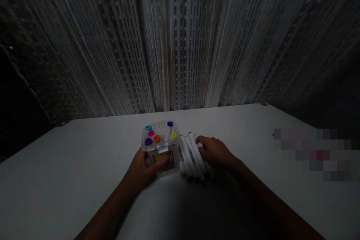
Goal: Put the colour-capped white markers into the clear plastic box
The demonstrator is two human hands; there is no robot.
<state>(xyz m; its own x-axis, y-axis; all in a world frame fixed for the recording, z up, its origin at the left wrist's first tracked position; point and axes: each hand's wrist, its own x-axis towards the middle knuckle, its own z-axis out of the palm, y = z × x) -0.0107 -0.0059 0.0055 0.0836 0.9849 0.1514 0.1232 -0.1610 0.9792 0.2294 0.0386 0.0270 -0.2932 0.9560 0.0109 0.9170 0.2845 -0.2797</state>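
Note:
A clear plastic box (176,156) stands upright on the white table, with a coloured label on its front. My left hand (144,168) is wrapped round its left side, thumb across the label. Several markers stand in the box with coloured ends up, among them an orange-ended marker (156,139) and a yellow-ended marker (173,135). Right beside the box lies a row of several white markers (192,154), dark ends toward me. My right hand (215,150) is at the row's right edge, its thumb and fingers closed on the outermost marker, partly hidden by them.
The white table (84,165) stretches to both sides and back to a patterned grey curtain (180,45). A blurred, pixelated patch covers part of the table's right side. A small dark item (273,134) shows beside that patch. The light is dim.

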